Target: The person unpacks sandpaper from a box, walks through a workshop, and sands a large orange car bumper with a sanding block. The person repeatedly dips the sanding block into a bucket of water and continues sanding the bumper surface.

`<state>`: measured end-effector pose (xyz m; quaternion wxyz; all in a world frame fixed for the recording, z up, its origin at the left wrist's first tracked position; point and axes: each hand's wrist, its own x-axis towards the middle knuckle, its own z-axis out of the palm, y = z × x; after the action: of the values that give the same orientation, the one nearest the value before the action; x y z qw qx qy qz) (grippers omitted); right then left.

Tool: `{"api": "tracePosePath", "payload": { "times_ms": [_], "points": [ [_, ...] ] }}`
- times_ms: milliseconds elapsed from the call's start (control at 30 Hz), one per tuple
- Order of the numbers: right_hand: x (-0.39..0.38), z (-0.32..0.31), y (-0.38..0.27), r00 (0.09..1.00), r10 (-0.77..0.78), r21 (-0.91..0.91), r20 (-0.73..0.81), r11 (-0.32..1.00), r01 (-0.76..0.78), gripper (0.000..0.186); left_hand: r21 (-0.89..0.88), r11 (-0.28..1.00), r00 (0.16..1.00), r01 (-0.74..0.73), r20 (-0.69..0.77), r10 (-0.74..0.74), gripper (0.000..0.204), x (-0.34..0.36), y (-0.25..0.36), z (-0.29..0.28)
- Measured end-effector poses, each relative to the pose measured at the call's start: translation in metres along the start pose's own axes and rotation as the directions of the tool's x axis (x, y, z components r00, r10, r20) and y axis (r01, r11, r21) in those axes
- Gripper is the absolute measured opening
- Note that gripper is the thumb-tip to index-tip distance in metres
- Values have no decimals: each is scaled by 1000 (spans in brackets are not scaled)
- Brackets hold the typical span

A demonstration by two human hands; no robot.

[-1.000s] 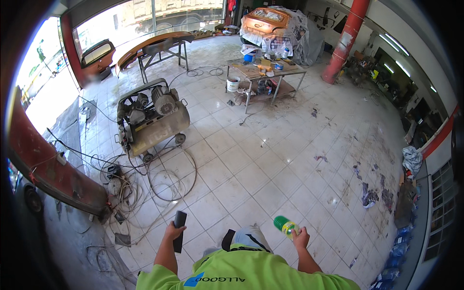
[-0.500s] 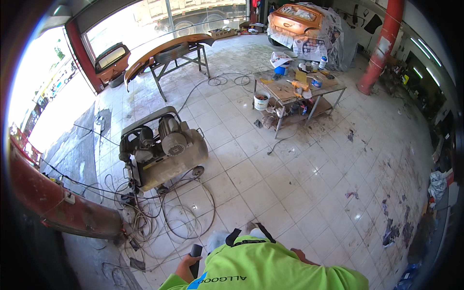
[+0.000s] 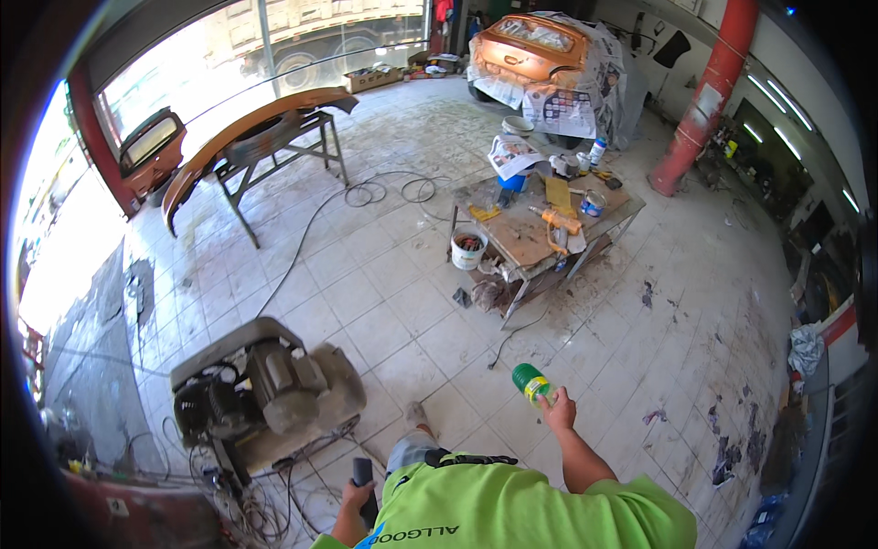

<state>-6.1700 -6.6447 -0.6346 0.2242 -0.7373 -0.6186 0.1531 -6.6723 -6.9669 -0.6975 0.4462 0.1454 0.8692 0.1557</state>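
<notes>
My left hand (image 3: 353,500), low in the picture beside my green shirt, is closed round a dark grey oblong block (image 3: 363,472); its exact kind is not plain. Out in front of me on the right, my right hand (image 3: 559,412) grips a green plastic bottle (image 3: 529,379) with a yellow label. The bottle's ribbed green end points away and to the left, and my fingers cover the near end. Below the bottle is the tiled floor; it touches nothing but my hand.
An air compressor (image 3: 274,384) stands at left, with hoses around it. Ahead is a cluttered work table (image 3: 512,240), a white bucket (image 3: 467,252) at its left. Beyond stand an orange bumper (image 3: 219,151) on a stand, a paper-masked car (image 3: 530,50) and a red pillar (image 3: 704,105).
My right hand has come forward into view with the green bottle. I have moved ahead, so the table and compressor appear nearer. My left hand still holds the dark block.
</notes>
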Motion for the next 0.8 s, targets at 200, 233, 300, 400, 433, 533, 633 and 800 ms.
{"api": "tracePosePath", "payload": {
  "times_ms": [200,233,300,400,433,533,633,800],
  "points": [
    [133,55,-88,984,30,-112,178,994,-10,56,-239,780,815,-579,-211,540,59,158,350,-107],
    [145,65,-98,975,50,-133,216,991,-21,55,-180,788,806,-589,-202,557,61,173,403,-123],
    [180,87,-126,946,101,-190,308,981,-43,54,-89,778,777,-622,-190,600,65,204,485,-146],
    [224,139,-150,887,163,-180,432,979,-92,55,93,721,711,-687,-125,692,71,258,594,-175],
    [242,152,-155,848,164,-244,504,969,-42,57,137,737,733,-661,-88,674,73,284,611,-177],
    [308,209,-188,758,125,-234,640,972,37,59,200,822,821,-533,-115,560,76,379,604,-181],
    [386,246,-240,692,126,-249,711,965,80,59,164,975,981,-148,-105,166,79,415,561,-192],
    [543,298,-344,684,-15,-172,729,964,204,56,319,936,982,147,63,-175,85,412,569,-237]
  ]
}}
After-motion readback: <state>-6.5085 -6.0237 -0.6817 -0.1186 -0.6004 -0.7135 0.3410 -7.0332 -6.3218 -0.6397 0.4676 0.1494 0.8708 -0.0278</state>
